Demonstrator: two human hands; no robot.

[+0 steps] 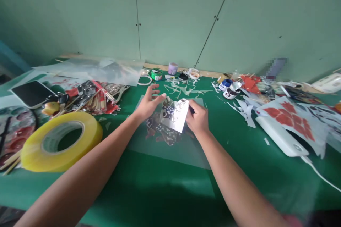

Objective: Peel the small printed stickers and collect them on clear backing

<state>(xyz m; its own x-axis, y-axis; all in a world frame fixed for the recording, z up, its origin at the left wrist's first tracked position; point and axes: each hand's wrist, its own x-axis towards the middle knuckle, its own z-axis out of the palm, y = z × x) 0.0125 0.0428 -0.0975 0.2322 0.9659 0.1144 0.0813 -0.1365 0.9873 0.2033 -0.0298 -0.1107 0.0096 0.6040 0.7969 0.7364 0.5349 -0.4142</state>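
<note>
My right hand (197, 116) is closed on the right edge of a small shiny sheet (178, 113) with dark patterned shapes on its left part. On the sheet's other side, my left hand (149, 103) has its fingers spread; its thumb tip is near the sheet's upper left corner, and I cannot tell whether they touch. Beneath both hands lies a large translucent sheet (149, 150) on the green table. Dark and brown patterned pieces (168, 136) show on it, partly hidden by the shiny sheet.
A big yellow tape roll (93, 131), a phone (32, 94) and a heap of sticks and scraps (102, 99) are on the left. Paint jars (231, 91) and cut scraps (183, 90) lie farther back. At right are a white corded device (279, 136) and red-painted sheets (290, 118).
</note>
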